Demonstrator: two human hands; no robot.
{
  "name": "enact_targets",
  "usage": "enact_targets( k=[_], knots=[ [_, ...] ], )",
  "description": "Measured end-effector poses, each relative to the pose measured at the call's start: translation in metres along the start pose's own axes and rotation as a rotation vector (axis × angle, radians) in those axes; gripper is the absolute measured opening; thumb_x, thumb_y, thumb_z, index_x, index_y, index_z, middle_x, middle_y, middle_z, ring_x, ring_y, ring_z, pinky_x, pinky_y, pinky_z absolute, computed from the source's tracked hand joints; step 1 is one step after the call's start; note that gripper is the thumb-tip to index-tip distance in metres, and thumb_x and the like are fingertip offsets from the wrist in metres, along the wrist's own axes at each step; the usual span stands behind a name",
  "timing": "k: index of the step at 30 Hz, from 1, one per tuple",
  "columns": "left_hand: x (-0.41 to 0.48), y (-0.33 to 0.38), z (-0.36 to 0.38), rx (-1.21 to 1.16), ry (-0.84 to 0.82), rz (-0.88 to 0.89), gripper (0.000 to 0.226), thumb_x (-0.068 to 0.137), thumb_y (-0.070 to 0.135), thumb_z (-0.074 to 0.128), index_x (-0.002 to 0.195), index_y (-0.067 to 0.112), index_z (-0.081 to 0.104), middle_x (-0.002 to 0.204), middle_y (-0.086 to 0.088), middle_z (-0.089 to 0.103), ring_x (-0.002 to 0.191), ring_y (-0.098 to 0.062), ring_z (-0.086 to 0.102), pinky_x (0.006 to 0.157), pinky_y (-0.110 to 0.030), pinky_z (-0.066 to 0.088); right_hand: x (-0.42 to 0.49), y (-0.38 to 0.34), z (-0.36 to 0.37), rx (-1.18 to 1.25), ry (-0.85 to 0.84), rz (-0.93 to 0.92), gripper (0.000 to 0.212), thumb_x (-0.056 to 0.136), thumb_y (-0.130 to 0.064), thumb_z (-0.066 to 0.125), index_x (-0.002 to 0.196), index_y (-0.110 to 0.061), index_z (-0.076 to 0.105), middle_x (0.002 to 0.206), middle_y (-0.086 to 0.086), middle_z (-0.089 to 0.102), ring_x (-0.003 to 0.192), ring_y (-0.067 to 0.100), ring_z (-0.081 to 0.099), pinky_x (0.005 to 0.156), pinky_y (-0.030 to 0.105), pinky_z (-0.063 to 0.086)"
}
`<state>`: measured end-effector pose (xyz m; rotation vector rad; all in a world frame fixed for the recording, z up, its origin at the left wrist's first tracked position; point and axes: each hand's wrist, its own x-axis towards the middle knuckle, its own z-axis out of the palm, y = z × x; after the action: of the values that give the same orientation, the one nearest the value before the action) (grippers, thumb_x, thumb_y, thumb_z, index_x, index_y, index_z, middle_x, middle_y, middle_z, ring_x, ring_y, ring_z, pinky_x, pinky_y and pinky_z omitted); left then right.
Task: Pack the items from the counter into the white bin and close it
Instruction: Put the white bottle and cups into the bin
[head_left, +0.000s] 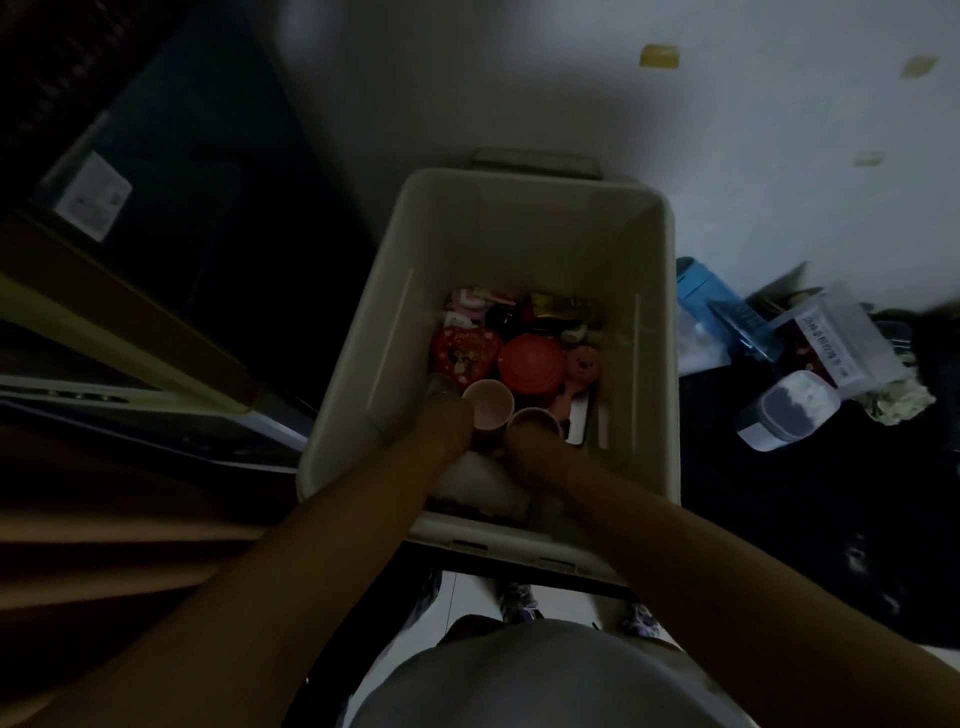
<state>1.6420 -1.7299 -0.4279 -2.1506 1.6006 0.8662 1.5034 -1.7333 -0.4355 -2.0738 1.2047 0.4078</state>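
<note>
roughly midway: both hands reach deep in the bin, each by a pink cup; their grip is hidden. jars wait on the right bench; no lid on.

Pretty dim shot overall, underexposed and grainy. The brightest patch is the pale wall up top, with a soft shadow falling across it. Left side is nearly black, detail lost. Inside the white bin colours look muddy. The forearms are dark and soft. Wide-angle lens bends straight lines at the edges, and the corners smear.
</note>
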Motion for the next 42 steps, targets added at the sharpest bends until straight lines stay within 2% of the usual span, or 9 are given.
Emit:
enact_targets(
  k=[9, 15, 20, 25, 29, 33, 36, 38, 42],
  knots=[
    [-0.001, -0.008, -0.001, -0.015, 0.035, 0.064, 0.052, 0.097, 0.03, 0.057, 0.138, 0.002, 0.045, 0.139, -0.016, 0.049, 0.124, -0.029, 0.051, 0.101, -0.035, 0.042, 0.003, 0.0, -0.006, 0.135, -0.019, 0.005, 0.036, 0.097, -0.018, 0.054, 0.131, -0.006, 0.058, 0.134, 0.015, 0.058, 0.122, 0.03, 0.052, 0.106, 0.036, 0.04],
    [-0.004, -0.005, 0.001, 0.034, 0.023, 0.04, 0.059, 0.094, 0.041, 0.059, 0.138, 0.005, 0.045, 0.14, -0.013, 0.049, 0.122, -0.026, 0.052, 0.098, -0.033, 0.043, -0.003, -0.003, -0.01, 0.132, -0.046, 0.009, 0.043, 0.097, -0.016, 0.054, 0.138, -0.005, 0.048, 0.137, 0.014, 0.054, 0.123, 0.028, 0.053, 0.102, 0.035, 0.044],
    [-0.008, -0.002, -0.001, -0.005, -0.04, -0.008, 0.065, 0.089, 0.043, 0.063, 0.14, 0.008, 0.044, 0.141, -0.014, 0.046, 0.119, -0.026, 0.053, 0.098, -0.036, 0.047, -0.012, -0.008, -0.009, -0.054, -0.102, -0.064, 0.056, 0.093, -0.017, 0.056, 0.146, -0.01, 0.039, 0.143, 0.013, 0.048, 0.126, 0.03, 0.049, 0.107, 0.04, 0.041],
    [-0.018, 0.0, -0.007, 0.014, -0.116, 0.015, 0.078, 0.09, 0.055, 0.055, 0.148, 0.006, 0.034, 0.148, -0.017, 0.037, 0.123, -0.029, 0.05, 0.103, -0.036, 0.043, -0.022, -0.011, -0.02, -0.034, -0.125, -0.108, 0.045, 0.093, -0.016, 0.056, 0.137, -0.008, 0.05, 0.131, 0.013, 0.057, 0.116, 0.03, 0.057, 0.099, 0.042, 0.048],
    [-0.036, 0.007, -0.012, -0.012, -0.179, 0.121, 0.06, 0.097, 0.042, 0.049, 0.146, 0.01, 0.038, 0.151, -0.018, 0.034, 0.127, -0.03, 0.047, 0.104, -0.034, 0.039, -0.035, -0.01, -0.034, 0.017, -0.062, -0.091, 0.041, 0.093, -0.02, 0.057, 0.132, -0.005, 0.053, 0.128, 0.014, 0.06, 0.113, 0.028, 0.059, 0.094, 0.038, 0.049],
    [-0.058, 0.013, -0.028, -0.105, -0.047, 0.305, 0.055, 0.094, 0.046, 0.051, 0.142, 0.021, 0.043, 0.145, -0.016, 0.043, 0.125, -0.035, 0.05, 0.1, -0.037, 0.043, -0.06, -0.013, -0.054, 0.107, 0.052, -0.108, 0.042, 0.095, -0.019, 0.056, 0.135, -0.007, 0.051, 0.131, 0.013, 0.059, 0.119, 0.029, 0.056, 0.099, 0.034, 0.045],
    [-0.07, 0.021, -0.046, -0.123, 0.022, 0.363, 0.036, 0.091, 0.042, 0.052, 0.119, 0.02, 0.06, 0.119, -0.006, 0.063, 0.101, -0.023, 0.062, 0.088, -0.037, 0.052, -0.081, -0.012, -0.074, 0.144, 0.134, -0.116, 0.042, 0.093, -0.017, 0.057, 0.134, -0.01, 0.053, 0.13, 0.012, 0.059, 0.121, 0.028, 0.055, 0.1, 0.034, 0.043],
    [-0.077, 0.026, -0.058, -0.125, 0.079, 0.371, 0.037, 0.088, 0.046, 0.046, 0.113, 0.026, 0.062, 0.116, -0.002, 0.066, 0.096, -0.02, 0.063, 0.086, -0.04, 0.053, -0.093, -0.012, -0.089, 0.149, 0.187, -0.164, 0.039, 0.093, -0.016, 0.058, 0.131, -0.009, 0.055, 0.128, 0.012, 0.06, 0.118, 0.027, 0.057, 0.1, 0.035, 0.046],
    [-0.095, 0.044, -0.084, -0.178, 0.203, 0.508, 0.064, 0.072, 0.067, 0.029, 0.122, 0.038, 0.056, 0.12, 0.001, 0.066, 0.102, -0.019, 0.063, 0.089, -0.041, 0.053, -0.109, -0.008, -0.121, 0.091, 0.255, -0.281, 0.026, 0.098, -0.014, 0.05, 0.119, -0.014, 0.065, 0.116, -0.001, 0.065, 0.101, 0.011, 0.061, 0.079, 0.008, 0.04]
  ],
)
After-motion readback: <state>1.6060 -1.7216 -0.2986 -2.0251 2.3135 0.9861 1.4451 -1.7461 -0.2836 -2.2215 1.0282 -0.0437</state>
